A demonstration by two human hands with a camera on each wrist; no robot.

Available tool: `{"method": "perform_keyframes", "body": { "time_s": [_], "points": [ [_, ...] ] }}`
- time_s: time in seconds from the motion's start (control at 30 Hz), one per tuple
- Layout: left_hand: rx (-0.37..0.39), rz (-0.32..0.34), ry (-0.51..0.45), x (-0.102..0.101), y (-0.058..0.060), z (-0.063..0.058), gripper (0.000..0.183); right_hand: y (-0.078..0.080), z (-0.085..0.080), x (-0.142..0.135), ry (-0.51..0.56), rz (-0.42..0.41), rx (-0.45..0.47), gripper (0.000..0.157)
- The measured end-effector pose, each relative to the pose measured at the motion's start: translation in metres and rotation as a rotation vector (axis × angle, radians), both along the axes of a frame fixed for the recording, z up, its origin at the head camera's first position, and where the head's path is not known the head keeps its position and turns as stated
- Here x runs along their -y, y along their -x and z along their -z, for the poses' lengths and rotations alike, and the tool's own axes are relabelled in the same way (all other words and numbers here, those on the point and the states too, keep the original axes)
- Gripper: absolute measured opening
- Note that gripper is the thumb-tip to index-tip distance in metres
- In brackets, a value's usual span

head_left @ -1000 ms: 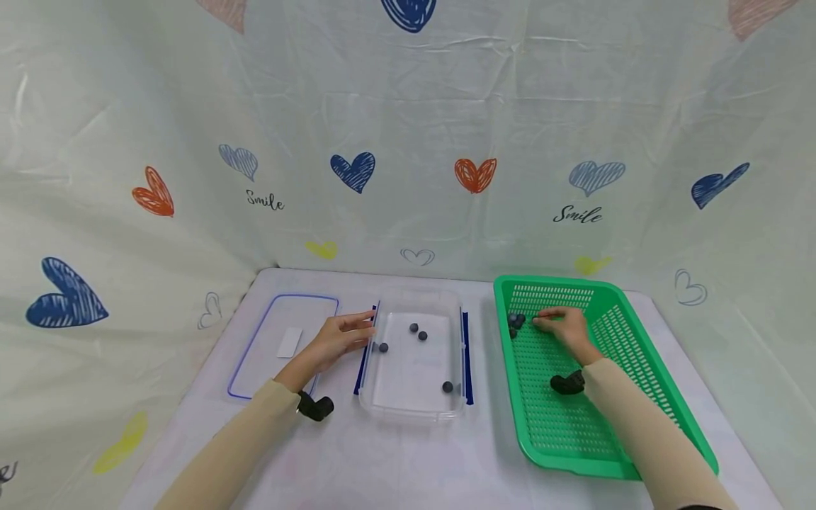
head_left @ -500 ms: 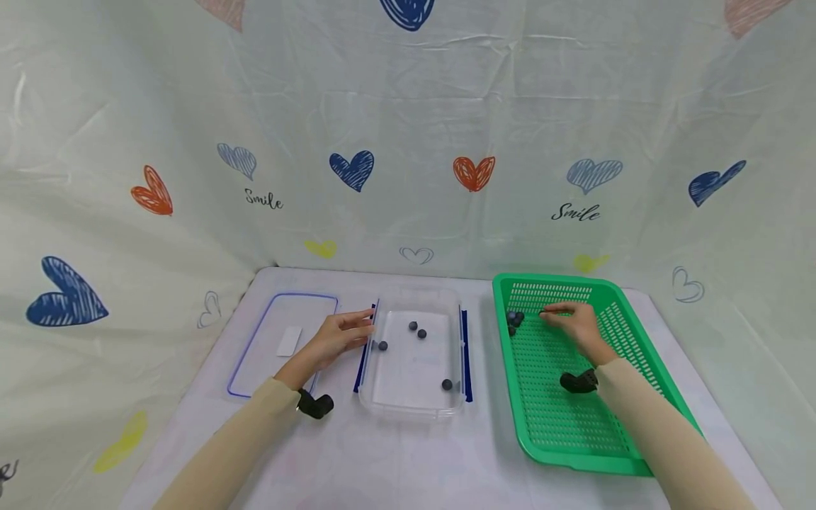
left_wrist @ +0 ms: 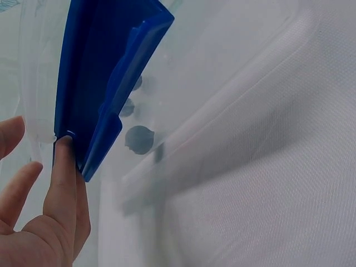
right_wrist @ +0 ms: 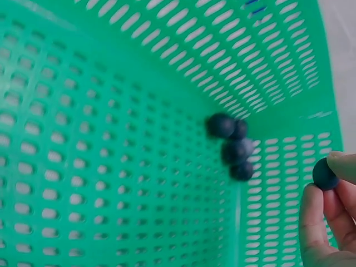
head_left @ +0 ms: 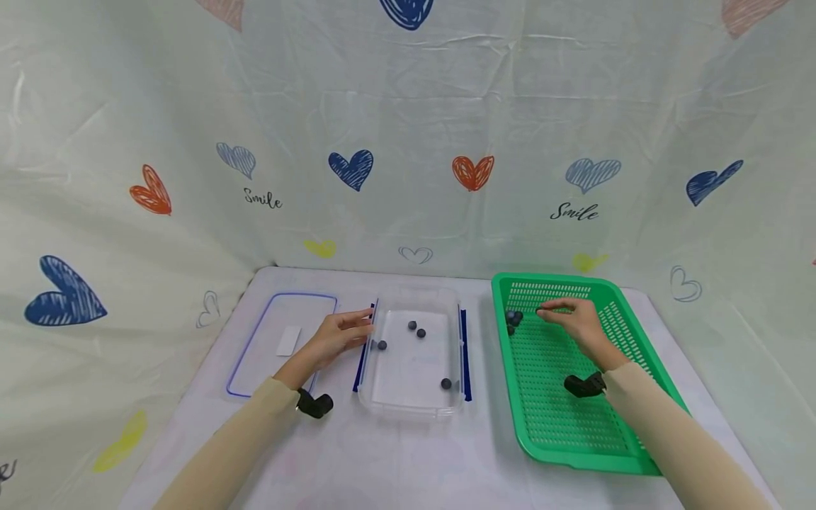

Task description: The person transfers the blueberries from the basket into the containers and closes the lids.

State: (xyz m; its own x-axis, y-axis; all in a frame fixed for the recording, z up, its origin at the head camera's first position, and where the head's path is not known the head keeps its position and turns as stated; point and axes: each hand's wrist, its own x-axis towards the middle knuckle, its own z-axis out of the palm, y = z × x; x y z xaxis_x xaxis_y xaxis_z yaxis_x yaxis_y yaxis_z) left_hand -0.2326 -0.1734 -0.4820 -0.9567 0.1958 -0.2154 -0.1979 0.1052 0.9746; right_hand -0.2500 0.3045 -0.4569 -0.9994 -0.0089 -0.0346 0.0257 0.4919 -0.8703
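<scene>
Between the thumb and fingers of my right hand (head_left: 579, 324), a dark blueberry (right_wrist: 324, 174) is pinched above the green basket (head_left: 576, 462). Several more blueberries (right_wrist: 221, 125) cluster in a corner of the basket, left of that hand in the head view. My left hand (head_left: 331, 341) rests at the left side of a clear plastic box (head_left: 408, 413). Its fairly straight fingers touch the blue side latch (left_wrist: 105, 83) in the left wrist view. Inside the box lie several loose blueberries (head_left: 445, 384), spread apart.
A clear lid with a blue rim (head_left: 239, 361) lies left of the box, partly behind the left forearm. A small white rectangle (head_left: 289, 341) shows on it. Another blue latch (head_left: 466, 354) hangs along the box's right side. A white sheet with printed hearts (head_left: 473, 173) hangs behind the table.
My right hand has drawn back a little to the right, away from the clustered berries, with a blueberry in its fingertips. The left hand stays at the box.
</scene>
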Motion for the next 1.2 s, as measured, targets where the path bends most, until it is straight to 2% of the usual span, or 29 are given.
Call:
{"method": "perform_keyframes", "body": {
  "time_s": [0.13, 0.4, 0.73, 0.87, 1.03, 1.2],
  "points": [
    [0.007, -0.001, 0.001, 0.0, 0.0, 0.0, 0.052, -0.003, -0.009, 0.004, 0.007, -0.017, -0.004, 0.047],
    [0.011, 0.01, 0.0, 0.0, 0.0, -0.001, 0.053, -0.011, -0.025, 0.012, 0.098, -0.056, -0.004, 0.051],
    [0.003, 0.021, -0.008, 0.001, 0.0, -0.001, 0.055, -0.02, -0.048, 0.035, 0.116, -0.113, -0.005, 0.049],
    [0.008, 0.026, -0.008, 0.002, 0.0, 0.001, 0.054, -0.021, -0.052, 0.043, 0.111, -0.132, -0.013, 0.048],
    [0.008, 0.025, -0.009, 0.002, 0.0, 0.001, 0.055, -0.021, -0.054, 0.052, 0.168, -0.153, -0.003, 0.047],
    [-0.005, 0.033, -0.03, 0.002, 0.0, -0.002, 0.055, -0.02, -0.056, 0.063, 0.191, -0.174, -0.001, 0.04]
  ]
}}
